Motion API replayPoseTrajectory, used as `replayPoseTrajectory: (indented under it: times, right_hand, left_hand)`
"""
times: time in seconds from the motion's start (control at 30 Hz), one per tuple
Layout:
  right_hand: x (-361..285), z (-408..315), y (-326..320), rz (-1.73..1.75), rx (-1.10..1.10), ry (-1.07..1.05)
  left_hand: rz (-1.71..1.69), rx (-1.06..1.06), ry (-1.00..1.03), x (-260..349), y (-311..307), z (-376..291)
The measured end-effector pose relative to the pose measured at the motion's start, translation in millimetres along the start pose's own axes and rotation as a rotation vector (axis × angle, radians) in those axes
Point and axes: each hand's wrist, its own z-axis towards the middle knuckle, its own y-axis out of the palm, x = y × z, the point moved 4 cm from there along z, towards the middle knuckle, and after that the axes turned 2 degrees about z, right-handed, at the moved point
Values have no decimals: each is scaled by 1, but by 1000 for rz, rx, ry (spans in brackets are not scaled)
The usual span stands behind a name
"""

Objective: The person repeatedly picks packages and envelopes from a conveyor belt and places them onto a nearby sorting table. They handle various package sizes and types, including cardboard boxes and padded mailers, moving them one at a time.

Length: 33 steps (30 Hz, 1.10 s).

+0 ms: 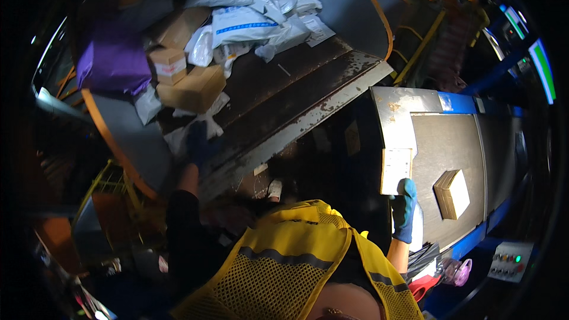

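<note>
My right hand (404, 209), in a blue-green work glove, grips the near edge of a small parcel (397, 169) with a printed label. It is over the metal rim (400, 115) of a belt conveyor. My left hand (200, 142), in a dark glove, reaches to a white plastic mailer (178, 140) at the near end of a parcel pile; shadow hides its fingers and any grip. Beyond it are a brown cardboard box (193, 90), a smaller taped box (169, 66) and a purple wrapped parcel (113, 64). Several white mailers (244, 26) lie heaped farther back.
A worn metal lip (320, 118) edges the chute, between grey side walls with orange rims (378, 13). On the conveyor belt (449, 142) rests a cardboard box (452, 194). Red-handled scissors (422, 286), a pink transparent container (458, 272) and a button panel (510, 262) are at lower right.
</note>
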Motion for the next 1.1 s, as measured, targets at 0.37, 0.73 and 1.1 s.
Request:
replayPoseTrajectory:
  times: [0.37, 0.73, 1.1]
  right_hand:
    - [-55, -23, 110, 596, 265, 318]
    - [28, 42, -151, 1308, 951, 386]
    - [-181, 16, 216, -735, -407, -956]
  left_hand:
    - [-258, -362, 227, -19, 60, 95]
    - [-327, 122, 520, 166, -31, -37]
    - [-1238, -648, 569, 218, -179, -64]
